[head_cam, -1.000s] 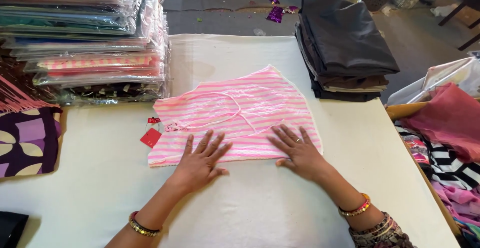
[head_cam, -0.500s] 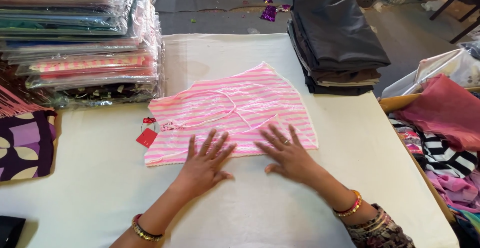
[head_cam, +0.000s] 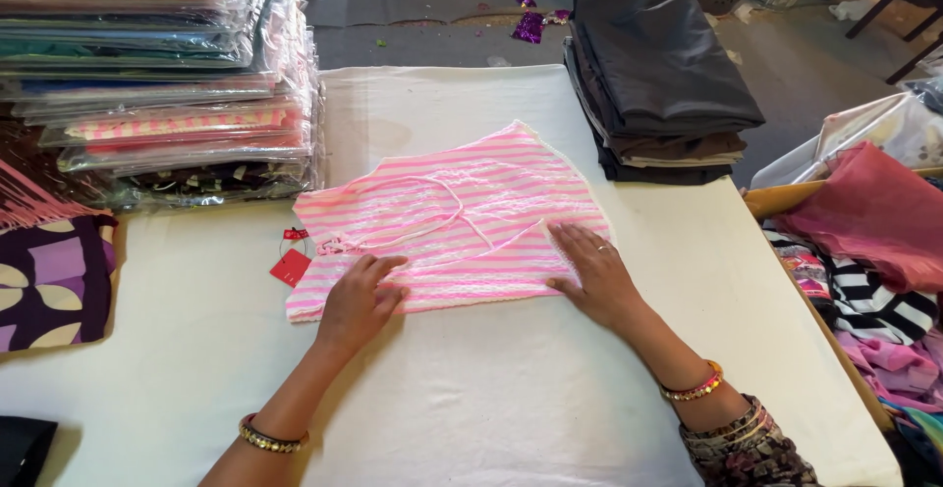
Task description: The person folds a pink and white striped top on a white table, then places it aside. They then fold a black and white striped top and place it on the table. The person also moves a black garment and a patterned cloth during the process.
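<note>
While the pink-and-white striped knit top (head_cam: 447,227) lies mid-table, nearer the far edge, my left hand (head_cam: 359,300) and right hand (head_cam: 594,276) rest flat, fingers spread, gripping nothing, on its near hem; soft, light, floppy, probably best pinched at hem corners.

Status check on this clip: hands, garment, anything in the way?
Left hand and right hand open, flat on the pink-and-white striped knit garment. Garment spread on the white table, red tag at its left edge. Nothing obstructing.
</note>
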